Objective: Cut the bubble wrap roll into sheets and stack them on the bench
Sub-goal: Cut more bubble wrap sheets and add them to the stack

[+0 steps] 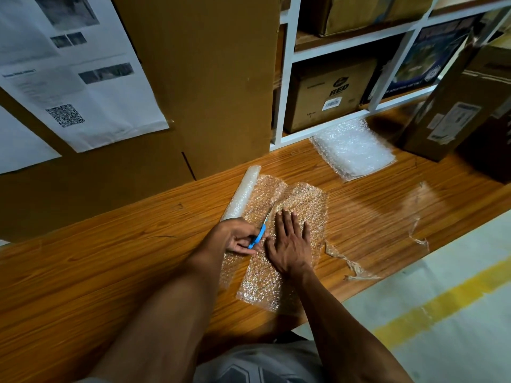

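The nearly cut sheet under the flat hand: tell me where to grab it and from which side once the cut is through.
Likely best by the right edge of the sheet, coming from the right. That edge lies free on the bench; the left side meets the scissors held by the left hand, and the right hand presses its middle. It is thin and flat, so pinch the edge.
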A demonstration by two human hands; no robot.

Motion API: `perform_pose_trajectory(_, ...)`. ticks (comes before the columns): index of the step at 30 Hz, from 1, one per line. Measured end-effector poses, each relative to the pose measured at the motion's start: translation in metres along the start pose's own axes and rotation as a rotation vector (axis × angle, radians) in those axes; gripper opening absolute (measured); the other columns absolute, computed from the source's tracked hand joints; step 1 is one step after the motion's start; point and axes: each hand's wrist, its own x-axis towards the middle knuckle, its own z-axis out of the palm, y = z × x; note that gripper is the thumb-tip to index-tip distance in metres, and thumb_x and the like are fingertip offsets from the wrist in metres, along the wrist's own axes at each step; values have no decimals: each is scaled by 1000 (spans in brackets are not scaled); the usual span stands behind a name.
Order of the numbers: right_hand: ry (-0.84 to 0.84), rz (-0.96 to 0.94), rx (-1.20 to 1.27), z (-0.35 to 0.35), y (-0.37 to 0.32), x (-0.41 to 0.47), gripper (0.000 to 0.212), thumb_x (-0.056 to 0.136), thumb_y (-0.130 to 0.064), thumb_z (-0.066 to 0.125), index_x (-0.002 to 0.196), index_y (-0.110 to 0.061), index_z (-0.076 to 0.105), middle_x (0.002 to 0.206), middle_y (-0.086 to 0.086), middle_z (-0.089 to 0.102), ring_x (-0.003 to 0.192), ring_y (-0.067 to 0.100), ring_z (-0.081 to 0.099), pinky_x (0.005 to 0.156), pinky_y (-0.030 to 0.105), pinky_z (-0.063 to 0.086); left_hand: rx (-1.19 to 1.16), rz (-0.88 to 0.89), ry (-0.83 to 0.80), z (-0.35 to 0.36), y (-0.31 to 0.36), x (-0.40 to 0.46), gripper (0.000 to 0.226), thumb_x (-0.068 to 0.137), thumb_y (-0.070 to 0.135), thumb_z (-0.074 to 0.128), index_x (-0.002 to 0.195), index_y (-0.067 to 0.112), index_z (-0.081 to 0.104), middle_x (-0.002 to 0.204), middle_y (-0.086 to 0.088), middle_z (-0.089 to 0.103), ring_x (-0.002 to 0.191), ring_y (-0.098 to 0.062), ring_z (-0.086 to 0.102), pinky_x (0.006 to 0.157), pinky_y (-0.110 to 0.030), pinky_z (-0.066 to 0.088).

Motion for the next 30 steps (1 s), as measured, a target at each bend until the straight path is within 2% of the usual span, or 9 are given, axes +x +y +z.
perform_pose_trajectory(2,-5,1,-1,0,0,0,81,100,-66,7,167,-20,-2,173,4,-12,160,25,-14,127,56,-5,30,8,39,0,2,3,11,99,16,69,102,9,77,107,-16,75,90,-15,68,74,-33,65)
perform_pose_trajectory(4,-16,0,-8,-1,-1,0,81,100,-66,3,166,-20,-5,173,4,-14,159,26,-15,127,56,-7,39,7,52,0,3,6,9,96,14,72,96,6,77,87,-12,75,80,-11,60,77,-33,65)
perform_pose_trajectory(6,-7,-3,-6,-2,-1,-1,80,101,-65,4,166,-20,-5,173,4,-13,159,26,-15,127,56,-6,35,17,60,0,4,4,9,92,11,77,94,3,76,73,-8,72,72,-10,65,66,-28,64)
perform_pose_trajectory(8,1,3,9,-2,-1,-2,79,101,-64,8,167,-21,-2,174,4,-10,160,26,-12,128,56,-4,9,40,65,-2,3,4,18,87,10,81,98,-2,75,81,-12,73,69,-13,71,54,-22,59)
perform_pose_trajectory(11,11,20,41,-3,-2,-1,80,101,-63,16,167,-22,2,175,4,-3,161,27,-7,128,56,-1,-52,37,29,-5,2,4,18,90,9,78,104,-2,74,88,-15,74,59,-11,71,63,-26,64)
perform_pose_trajectory(14,22,32,81,-8,-3,1,84,97,-65,26,167,-23,4,175,5,5,161,29,2,127,57,4,-54,0,-29,-11,0,3,17,98,12,68,114,7,73,104,-11,76,84,-15,75,82,-32,63)
perform_pose_trajectory(19,-8,32,61,-6,1,7,89,94,-71,25,166,-27,-4,175,6,-7,160,33,-1,127,57,3,-73,-47,-154,-22,-2,-4,23,100,19,68,121,12,73,119,-13,73,104,-24,71,83,-46,62)
perform_pose_trajectory(24,-36,22,12,-4,2,8,90,94,-74,14,166,-24,-10,172,7,-19,159,31,-15,126,58,-5,-23,-66,-158,-27,-2,-3,15,95,22,75,102,9,78,115,-13,72,103,-24,70,88,-49,62)
perform_pose_trajectory(30,-50,13,-15,-5,1,8,90,94,-73,13,166,-23,-9,172,7,-20,158,30,-18,125,58,-10,56,-34,-118,-15,9,2,33,87,39,81,103,12,71,104,-5,71,94,-15,69,80,-31,61)
